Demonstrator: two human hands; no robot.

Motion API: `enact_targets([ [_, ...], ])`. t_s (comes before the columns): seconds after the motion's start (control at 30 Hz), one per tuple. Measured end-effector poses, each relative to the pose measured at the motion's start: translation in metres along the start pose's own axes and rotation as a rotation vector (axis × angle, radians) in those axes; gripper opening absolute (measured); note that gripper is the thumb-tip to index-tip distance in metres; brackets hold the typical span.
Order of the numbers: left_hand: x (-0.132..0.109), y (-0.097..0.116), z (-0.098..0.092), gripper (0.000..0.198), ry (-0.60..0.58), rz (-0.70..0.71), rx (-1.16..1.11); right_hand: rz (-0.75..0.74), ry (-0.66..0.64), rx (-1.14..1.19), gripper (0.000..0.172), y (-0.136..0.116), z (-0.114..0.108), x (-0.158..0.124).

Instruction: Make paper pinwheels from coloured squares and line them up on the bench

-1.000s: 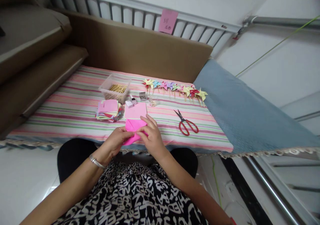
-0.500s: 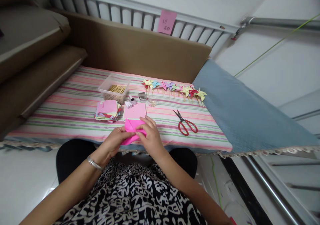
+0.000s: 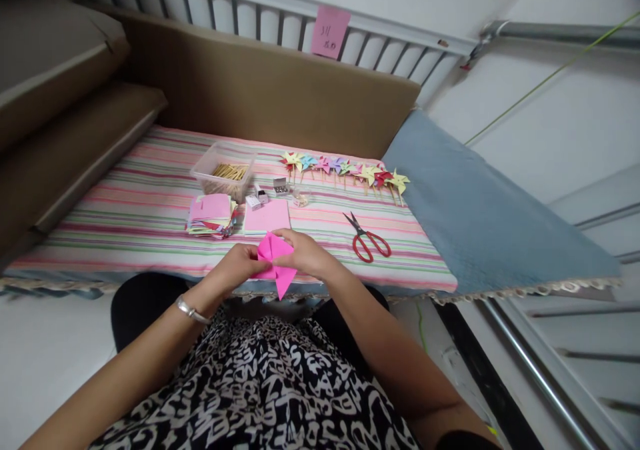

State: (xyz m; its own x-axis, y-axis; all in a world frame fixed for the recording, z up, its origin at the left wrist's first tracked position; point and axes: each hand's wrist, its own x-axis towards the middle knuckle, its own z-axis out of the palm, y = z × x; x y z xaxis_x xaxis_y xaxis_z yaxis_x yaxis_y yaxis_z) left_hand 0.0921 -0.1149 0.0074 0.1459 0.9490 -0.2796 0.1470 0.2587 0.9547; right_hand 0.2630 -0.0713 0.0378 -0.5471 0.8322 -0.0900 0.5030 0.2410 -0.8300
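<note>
A bright pink paper pinwheel [image 3: 283, 277], its points folded toward the centre, is held between both hands above the table's front edge. My left hand [image 3: 241, 263] pinches its left side, thumb near the middle. From the right, my right hand [image 3: 305, 253] grips it with the thumb on the centre and fingers behind. Whether a pin is under the thumbs cannot be made out. Just beyond lies a stack of pink square paper [image 3: 267, 217]. Red-handled scissors [image 3: 365, 238] rest open-bladed to the right of my right hand.
A clear plastic box [image 3: 200, 170] of short wooden sticks stands behind a pile of coloured paper [image 3: 211, 215]. Small boxes [image 3: 281, 186] and a clear dish [image 3: 301, 199] sit nearby. Several finished pinwheels [image 3: 345, 168] line the back. A cardboard panel [image 3: 280, 97] stands behind the striped cloth.
The pink paper has turned in my hands and now shows a pinwheel shape, one point hanging downward. My right hand has rotated to lie more sideways. The view has shifted slightly.
</note>
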Motion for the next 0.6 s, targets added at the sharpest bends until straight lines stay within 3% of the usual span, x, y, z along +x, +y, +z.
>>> enact_targets([
  [0.23,0.002,0.004,0.000,0.008,-0.023,0.026,-0.003,0.050,-0.025,-0.083,0.053,-0.004,0.005,0.000],
  [0.37,0.006,0.002,-0.004,0.009,-0.059,0.032,-0.051,0.049,0.017,0.018,0.052,-0.001,0.009,-0.001],
  [0.53,0.000,0.005,-0.010,0.026,0.082,0.035,-0.268,0.107,0.200,0.331,0.048,0.009,0.017,0.000],
  [0.6,-0.007,0.004,-0.007,0.032,0.072,0.008,-0.439,0.130,0.285,0.427,0.047,0.013,0.023,0.002],
])
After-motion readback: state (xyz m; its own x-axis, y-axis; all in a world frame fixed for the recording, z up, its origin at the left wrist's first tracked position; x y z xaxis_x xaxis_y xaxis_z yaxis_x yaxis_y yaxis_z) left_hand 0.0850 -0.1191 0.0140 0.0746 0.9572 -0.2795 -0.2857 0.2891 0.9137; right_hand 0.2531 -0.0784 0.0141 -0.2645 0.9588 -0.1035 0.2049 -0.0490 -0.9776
